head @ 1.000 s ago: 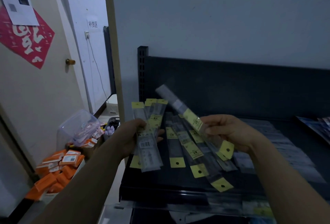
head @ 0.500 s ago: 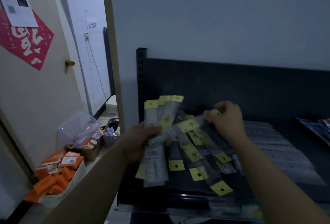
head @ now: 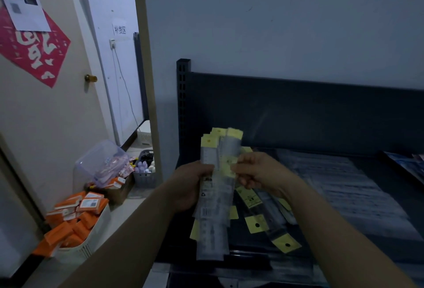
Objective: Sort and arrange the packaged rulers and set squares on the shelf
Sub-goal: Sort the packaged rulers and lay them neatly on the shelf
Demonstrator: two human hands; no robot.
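Both grips clamp the ruler bundle (head: 215, 198): left hand (head: 189, 187) supports, right hand (head: 260, 173) pinches, probably squaring edges above the shelf (head: 397, 200).

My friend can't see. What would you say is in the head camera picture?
Two hands hold a bundle of packaged rulers above a dark shelf: the left hand grips it, the right hand pinches its front. More yellow-tagged rulers lie loose on the shelf.

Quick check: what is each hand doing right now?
Left hand: grips the bundle of packaged rulers.
Right hand: pinches the same bundle's edge.
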